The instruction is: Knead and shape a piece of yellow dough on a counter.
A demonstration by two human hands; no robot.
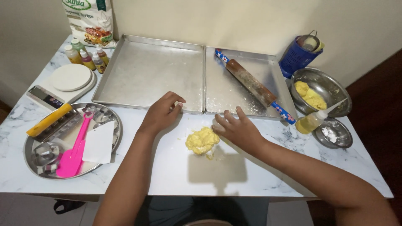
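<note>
A lump of yellow dough [202, 141] lies on the white marble table [234, 175] near its middle. My right hand [235, 127] rests flat beside it, fingers spread, touching the dough's right edge. My left hand [162, 111] is curled at the front rim of the left baking tray [146, 69], fingertips pinched at a bit of white flour; nothing solid shows in it. A wooden rolling pin [251, 86] with blue flowered handles lies diagonally in the right baking tray [226, 90].
At left, a round metal tray [109, 117] holds a pink spatula [75, 150], white scraper, yellow-handled tool and cookie cutters. A kitchen scale [71, 79], small colouring bottles and a flour bag stand behind it. At right: a dough bowl [331, 86], oil bottle [310, 122], small flour dish, blue container.
</note>
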